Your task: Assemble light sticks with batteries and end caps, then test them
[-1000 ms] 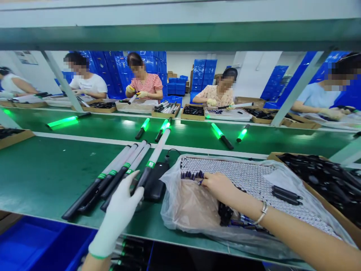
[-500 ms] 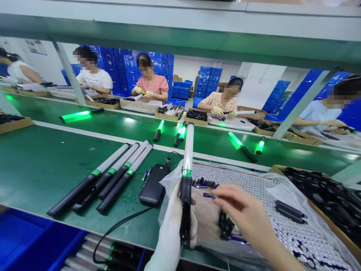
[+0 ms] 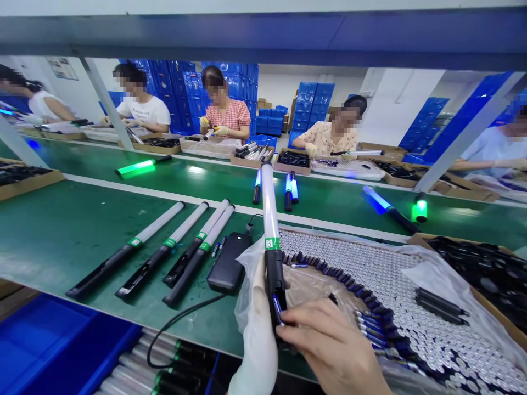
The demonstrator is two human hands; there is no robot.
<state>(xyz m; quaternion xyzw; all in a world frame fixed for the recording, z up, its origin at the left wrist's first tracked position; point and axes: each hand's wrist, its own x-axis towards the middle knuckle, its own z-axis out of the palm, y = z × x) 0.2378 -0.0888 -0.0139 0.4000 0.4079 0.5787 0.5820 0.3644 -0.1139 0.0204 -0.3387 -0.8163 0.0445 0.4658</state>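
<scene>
"Looking up the line, what's showing?"

"Co-workers [image 3: 224, 112] are sitting across a green bench [image 3: 82, 258] at 12 o'clock, with blue crates [image 3: 185, 88] standing stacked behind them. Lit wands [image 3: 389, 202] are lying on the far side of the bench, glowing blue or green."

"And what's lying closer?"

"Four unlit wands [image 3: 177, 255] are resting side by side at 10 o'clock, just beside a black power bank [image 3: 228, 263]. A carton of black handles [image 3: 473, 263] is sitting at 2 o'clock, and next to it, a bag-lined tray [image 3: 411, 258] is holding rows of cells at 3 o'clock."

"What are the hands doing?"

"At 6 o'clock, the gloved left hand [image 3: 255, 340] is closing firmly around the black handle [image 3: 274, 277] of an upright wand [image 3: 268, 208], its white tube pointing up past the tray's near corner. The bare right hand [image 3: 329, 345] is pinching its fingers [image 3: 298, 323] nearly shut on a blue cell [image 3: 278, 310], holding that cell right at the handle's open end."
</scene>
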